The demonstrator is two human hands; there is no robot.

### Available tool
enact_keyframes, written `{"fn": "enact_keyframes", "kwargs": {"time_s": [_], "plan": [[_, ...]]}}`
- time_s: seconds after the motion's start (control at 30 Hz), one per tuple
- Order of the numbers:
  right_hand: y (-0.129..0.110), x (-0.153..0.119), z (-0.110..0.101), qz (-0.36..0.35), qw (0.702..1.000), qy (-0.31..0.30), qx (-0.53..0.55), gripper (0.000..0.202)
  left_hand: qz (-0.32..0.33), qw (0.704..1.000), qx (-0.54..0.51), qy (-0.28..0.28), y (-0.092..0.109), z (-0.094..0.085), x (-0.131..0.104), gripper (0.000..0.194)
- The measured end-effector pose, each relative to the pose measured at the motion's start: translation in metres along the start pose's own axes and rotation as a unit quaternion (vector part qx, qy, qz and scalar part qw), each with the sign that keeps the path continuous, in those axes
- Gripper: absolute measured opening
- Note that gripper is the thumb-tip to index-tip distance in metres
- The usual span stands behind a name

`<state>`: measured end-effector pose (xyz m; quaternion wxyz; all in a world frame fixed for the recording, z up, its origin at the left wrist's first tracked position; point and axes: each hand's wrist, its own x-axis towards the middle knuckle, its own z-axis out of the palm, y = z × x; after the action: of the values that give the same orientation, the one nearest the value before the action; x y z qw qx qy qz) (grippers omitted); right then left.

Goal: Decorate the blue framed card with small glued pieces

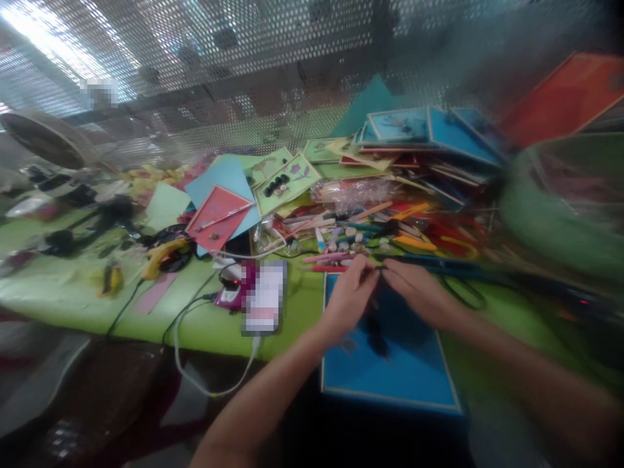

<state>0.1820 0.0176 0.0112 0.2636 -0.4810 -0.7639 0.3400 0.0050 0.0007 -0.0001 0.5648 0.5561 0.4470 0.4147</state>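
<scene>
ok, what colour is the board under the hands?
The board is blue with pale edges; the head view shows it best.

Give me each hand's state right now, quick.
Left hand: curled over the far end of the blue board; whether it holds anything cannot be told.
Right hand: close beside the left; too blurred to tell any hold.

Fingers [362, 265] blurred, hold unclear; blue board [394, 376] partly hidden; green tub [541, 205] cut off.
</scene>
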Motion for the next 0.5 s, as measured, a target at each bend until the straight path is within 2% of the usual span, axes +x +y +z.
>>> {"fn": "enact_keyframes", "kwargs": {"time_s": [0.23, 0.37, 0.5], "plan": [[-0.0001, -0.0022, -0.0016, -0.038, 0.999, 0.003, 0.022, 0.031, 0.003, 1.0, -0.011, -0.006, -0.0012, -0.0006, 0.0018, 0.019], [0.0034, -0.0024, -0.0016, -0.036, 0.999, 0.004, 0.033, 0.028, -0.014, 1.0, -0.023, 0.0, -0.0005, -0.0004, 0.0023, 0.022], [0.0049, -0.0014, -0.0015, -0.028, 0.999, 0.009, 0.042, 0.031, 0.0, 1.0, -0.02, 0.001, -0.0006, -0.0006, 0.0015, 0.022]]}}
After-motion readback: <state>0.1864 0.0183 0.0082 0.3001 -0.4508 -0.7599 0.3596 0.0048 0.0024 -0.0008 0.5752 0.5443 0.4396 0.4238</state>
